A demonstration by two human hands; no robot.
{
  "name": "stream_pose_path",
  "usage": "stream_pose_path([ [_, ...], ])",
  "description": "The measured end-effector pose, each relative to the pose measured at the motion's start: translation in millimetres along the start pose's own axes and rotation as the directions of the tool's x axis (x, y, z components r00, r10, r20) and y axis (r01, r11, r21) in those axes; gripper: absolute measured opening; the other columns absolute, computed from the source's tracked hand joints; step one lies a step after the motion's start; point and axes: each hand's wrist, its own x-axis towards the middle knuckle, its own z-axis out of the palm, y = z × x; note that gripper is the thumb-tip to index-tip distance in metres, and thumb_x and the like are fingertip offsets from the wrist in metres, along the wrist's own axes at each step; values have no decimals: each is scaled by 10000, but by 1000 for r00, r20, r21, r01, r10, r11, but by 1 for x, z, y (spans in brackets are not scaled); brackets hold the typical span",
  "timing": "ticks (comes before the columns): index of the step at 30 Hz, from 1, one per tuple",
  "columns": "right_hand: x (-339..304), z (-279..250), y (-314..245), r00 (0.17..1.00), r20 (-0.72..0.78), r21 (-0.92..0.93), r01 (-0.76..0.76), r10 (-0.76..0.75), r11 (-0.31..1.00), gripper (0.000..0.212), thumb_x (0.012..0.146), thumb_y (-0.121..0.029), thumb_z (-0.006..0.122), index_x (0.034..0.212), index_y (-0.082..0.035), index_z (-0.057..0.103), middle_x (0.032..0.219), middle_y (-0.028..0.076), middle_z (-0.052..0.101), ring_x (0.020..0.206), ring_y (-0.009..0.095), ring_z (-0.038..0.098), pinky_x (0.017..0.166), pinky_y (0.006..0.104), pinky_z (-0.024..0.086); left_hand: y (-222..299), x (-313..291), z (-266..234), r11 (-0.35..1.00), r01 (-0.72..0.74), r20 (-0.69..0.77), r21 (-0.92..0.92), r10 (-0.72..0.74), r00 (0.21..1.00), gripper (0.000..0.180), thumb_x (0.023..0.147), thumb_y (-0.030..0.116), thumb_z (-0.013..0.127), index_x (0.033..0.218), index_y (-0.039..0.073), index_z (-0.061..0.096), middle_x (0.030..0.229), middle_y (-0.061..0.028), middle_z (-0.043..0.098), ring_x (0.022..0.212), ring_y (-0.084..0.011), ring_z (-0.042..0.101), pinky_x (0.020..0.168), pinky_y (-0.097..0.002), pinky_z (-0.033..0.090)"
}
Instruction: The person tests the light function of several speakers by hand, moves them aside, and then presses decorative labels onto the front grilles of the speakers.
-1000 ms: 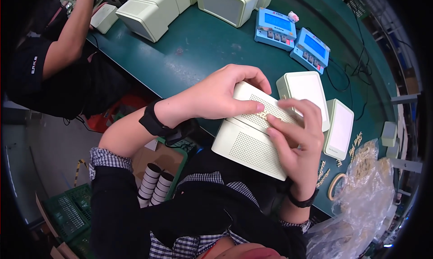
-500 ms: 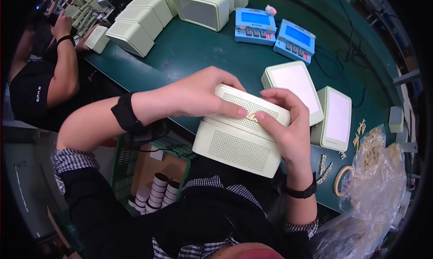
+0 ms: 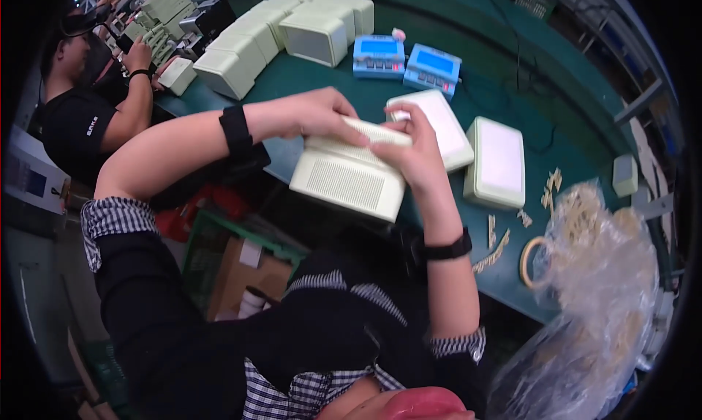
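Held above the near edge of the green bench (image 3: pixel 322 80): one cream plastic casing (image 3: pixel 351 175), boxy with rounded corners, its facing side a fine grid of vent holes, its top ribbed. Left hand (image 3: pixel 318 113) clamped over the top from the left, fingers flat across the ribs. Right hand (image 3: pixel 413 153) closed on the right end, fingers curled over the top edge, thumb side toward the body. A black band on each wrist.

Just beyond the hands, lying flat on the bench: two pale rectangular covers, smooth and matte with raised rims, the nearer cover (image 3: pixel 435 127) partly hidden behind the right hand, the farther cover (image 3: pixel 499 160) to its right, the pair close but apart. Behind them, two blue meters (image 3: pixel 406 61) side by side, glossy screens and rows of small buttons. Farther back, a row of cream casings (image 3: pixel 285 28) of the same boxy kind, about six, exact count hard to tell.

To the right: scattered small tan parts (image 3: pixel 504 241), a tape ring (image 3: pixel 532 260), and a crinkled clear bag (image 3: pixel 596 295) stuffed with more tan pieces. A small pale block (image 3: pixel 625 175) near the far right edge.

At upper left, a co-worker (image 3: pixel 80 120) in a black shirt, hands on a smaller cream part (image 3: pixel 175 75).

Under the bench: a cardboard box (image 3: pixel 238 274) in a green crate (image 3: pixel 201 237).
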Motion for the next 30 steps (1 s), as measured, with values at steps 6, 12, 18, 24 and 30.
stream_pose_path([
  [6, 5, -15, 14, 999, 39, -33, 27, -26, 999, 577, 747, -44, 774, 1269, -95, 532, 1067, 105, 592, 1022, 193, 589, 905, 315, 496, -14, 1, 5, 965, -241, 50, -99, 246, 968, 448, 827, 286, 783, 1125, -36, 692, 1012, -72, 698, 895, -110, 629, 762, -271, 508],
  [12, -61, -35, -14, 832, -244, -444, 362, -499, 820, 485, 795, -93, 742, 1243, -33, 568, 1170, 115, 614, 1089, 212, 598, 961, 348, 463, -54, -6, 7, 940, -316, -157, 131, 334, 929, 344, 873, 180, 730, 1148, -17, 665, 1009, -59, 695, 896, -117, 621, 817, -279, 510],
  [18, -186, -100, -14, 703, -561, -723, -159, -438, 672, 420, 778, -53, 742, 1176, 3, 618, 1111, 138, 650, 1031, 274, 626, 954, 357, 472, -65, 0, 6, 884, -468, -273, 10, 453, 849, 382, 901, 183, 669, 1227, -5, 601, 1213, -77, 613, 1123, -166, 560, 990, -325, 436],
  [24, -215, -94, 28, 814, -361, -889, -152, -455, 433, 281, 778, 0, 738, 1052, 33, 683, 1097, 137, 685, 1083, 304, 645, 918, 353, 523, -45, -53, 60, 707, -568, -390, 421, 707, 590, 543, 820, 241, 748, 1307, 59, 591, 1372, -113, 551, 1336, -330, 446, 1122, -530, 292],
  [30, -196, -101, 42, 746, -359, -868, -45, -561, 495, 113, 827, 51, 690, 937, 48, 716, 1055, 148, 720, 1068, 300, 679, 876, 323, 549, -65, -54, 88, 474, -483, -215, 736, 841, 496, 659, 722, 350, 806, 1319, 138, 623, 1429, -97, 526, 1360, -408, 402, 1129, -638, 181],
])
